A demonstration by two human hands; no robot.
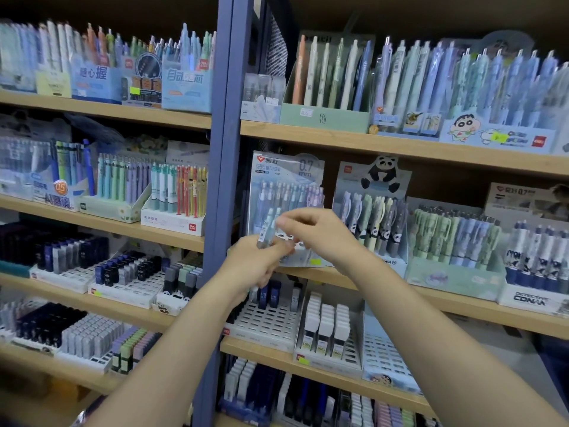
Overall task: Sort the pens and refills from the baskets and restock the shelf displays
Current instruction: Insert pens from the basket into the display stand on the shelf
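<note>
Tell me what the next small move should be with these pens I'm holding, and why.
Probably lift one pen with the right hand into the 0.7 mm display box just behind. The left hand grips the bunch below, the right pinches the top, and that box holds similar pastel pens.

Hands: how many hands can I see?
2. The left hand grips a small bundle of pens; the right hand pinches their tops, before the 0.7 mm pen display.

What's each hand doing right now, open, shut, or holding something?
Left hand: grips a small bunch of pens near their lower ends.
Right hand: pinches the top of the same pens.
</note>
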